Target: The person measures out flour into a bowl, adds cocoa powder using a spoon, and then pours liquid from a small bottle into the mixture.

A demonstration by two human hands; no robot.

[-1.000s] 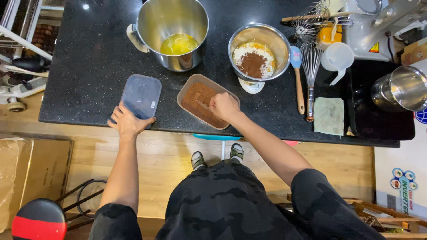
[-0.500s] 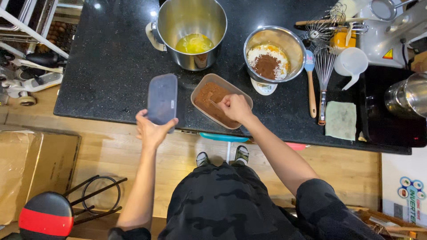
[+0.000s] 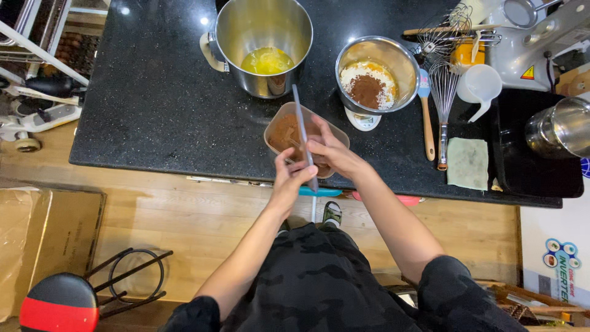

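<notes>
Head view: both hands meet over the near edge of the black counter (image 3: 160, 117). The left hand (image 3: 291, 178) grips the clear lid (image 3: 303, 135), which stands on edge so that only its thin rim shows, running from the fingers up toward the tall steel pot (image 3: 264, 37). The left fingers are closed on the lid's lower end, thumb on one side, fingertips on the other. The right hand (image 3: 329, 154) lies just beside it, touching the same lower part of the lid from the right; whether its fingers actually clamp the lid or only rest against it and the container cannot be told.

Directly beneath both hands sits the plastic container (image 3: 289, 132) of brown powder, its near rim hidden by the knuckles. The lid crosses above its middle. Behind it the steel pot holds a yellow liquid; to the right a steel bowl (image 3: 375, 74) with white and brown powder stands on a scale, and a whisk (image 3: 441, 104) lies beyond.
</notes>
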